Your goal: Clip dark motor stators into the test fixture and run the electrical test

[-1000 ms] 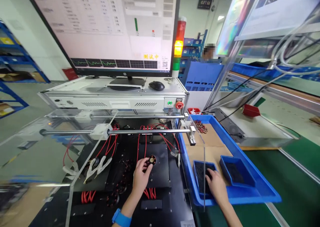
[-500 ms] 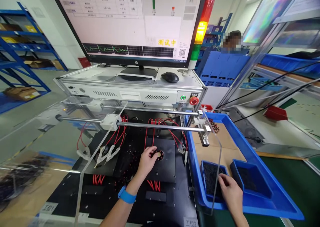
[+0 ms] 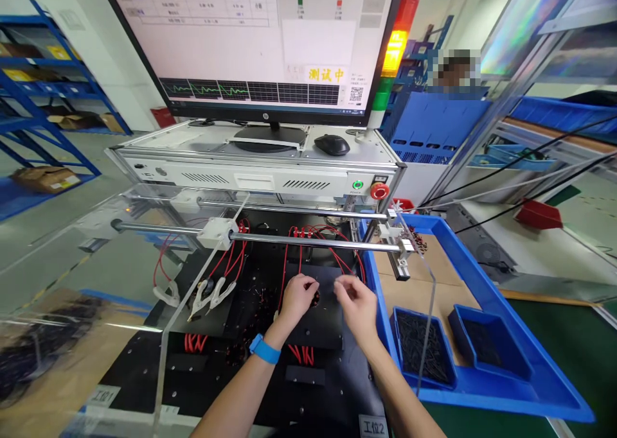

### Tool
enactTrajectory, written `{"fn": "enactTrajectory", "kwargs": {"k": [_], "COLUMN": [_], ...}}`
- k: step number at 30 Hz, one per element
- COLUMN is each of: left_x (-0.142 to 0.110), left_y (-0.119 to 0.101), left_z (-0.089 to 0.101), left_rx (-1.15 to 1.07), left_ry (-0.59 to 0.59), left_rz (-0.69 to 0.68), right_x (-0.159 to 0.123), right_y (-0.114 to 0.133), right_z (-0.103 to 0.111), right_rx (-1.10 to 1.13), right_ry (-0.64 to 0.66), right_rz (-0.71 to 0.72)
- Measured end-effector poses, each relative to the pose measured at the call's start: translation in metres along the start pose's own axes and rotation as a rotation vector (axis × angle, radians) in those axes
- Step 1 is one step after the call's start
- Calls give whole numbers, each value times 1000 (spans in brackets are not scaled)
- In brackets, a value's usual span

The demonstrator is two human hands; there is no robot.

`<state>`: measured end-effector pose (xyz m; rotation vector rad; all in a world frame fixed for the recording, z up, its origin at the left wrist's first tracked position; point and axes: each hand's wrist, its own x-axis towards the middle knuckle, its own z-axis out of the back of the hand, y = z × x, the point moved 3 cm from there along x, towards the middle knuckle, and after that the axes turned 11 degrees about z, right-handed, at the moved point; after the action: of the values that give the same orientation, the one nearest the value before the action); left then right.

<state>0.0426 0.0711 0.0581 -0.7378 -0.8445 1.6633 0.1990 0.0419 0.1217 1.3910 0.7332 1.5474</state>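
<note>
Over the black plate [image 3: 328, 332] of the test fixture, my left hand [image 3: 296, 303], with a blue band at its wrist, pinches a small copper-wound ring [image 3: 315, 298], partly covered by the fingers. My right hand [image 3: 357, 306] is just to the right of it, thumb and forefinger closed together. Whatever those fingertips hold is too small or blurred to make out. Red leads [image 3: 299, 261] run down behind the left hand. More dark, copper-coloured wound parts [image 3: 236, 348] lie in a heap left of my left forearm.
A large blue tray [image 3: 520, 399] on the right contains a small blue bin [image 3: 450, 377] of thin black pieces and another bin [image 3: 518, 358]. White-handled clips [image 3: 212, 297] rest at left. A clear panel [image 3: 166, 335] and metal rods [image 3: 308, 240] surround the fixture. A monitor [image 3: 270, 113] stands behind.
My right hand has moved left from the small bin of black pieces to beside my left hand. My left hand stays at the wound ring. The view has shifted slightly.
</note>
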Motion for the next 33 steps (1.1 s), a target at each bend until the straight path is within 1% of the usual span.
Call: {"fn": "enactTrajectory", "kwargs": {"k": [2, 4, 6, 9, 12, 17, 19, 22, 24, 29, 33], "left_x": [-7, -10, -10, -7, -5, -6, -6, -6, -7, -9, -10], "left_y": [-3, -4, -3, -3, -2, -1, -1, 0, 2, 5, 5], "left_z": [4, 5, 5, 2, 0, 1, 1, 0, -1, -2, -2], "left_rx": [17, 15, 17, 25, 21, 12, 7, -2, -13, -47, -72], "left_ry": [-26, -38, -41, -46, -49, -52, -53, -58, -62, -84, -93], "left_rz": [-39, -40, -21, -7, -6, -9, -8, -12, -10, 26, 23], "right_x": [13, 22, 26, 26, 25, 26, 27, 29, 28, 27, 26], "right_y": [-38, -66, -82, -87, -85, -83, -83, -83, -84, -86, -85], "right_z": [-27, -45, -54, -58, -58, -57, -57, -58, -58, -58, -57], "right_rx": [203, 364, 466, 510, 484, 419, 361, 255, 204, 203, 201], "right_ry": [-39, -56, -21, 69, 100, 136, 165, 247, 295, 307, 300], "right_rz": [-237, -419, -534, -610, -610, -539, -480, -358, -317, -343, -355]}}
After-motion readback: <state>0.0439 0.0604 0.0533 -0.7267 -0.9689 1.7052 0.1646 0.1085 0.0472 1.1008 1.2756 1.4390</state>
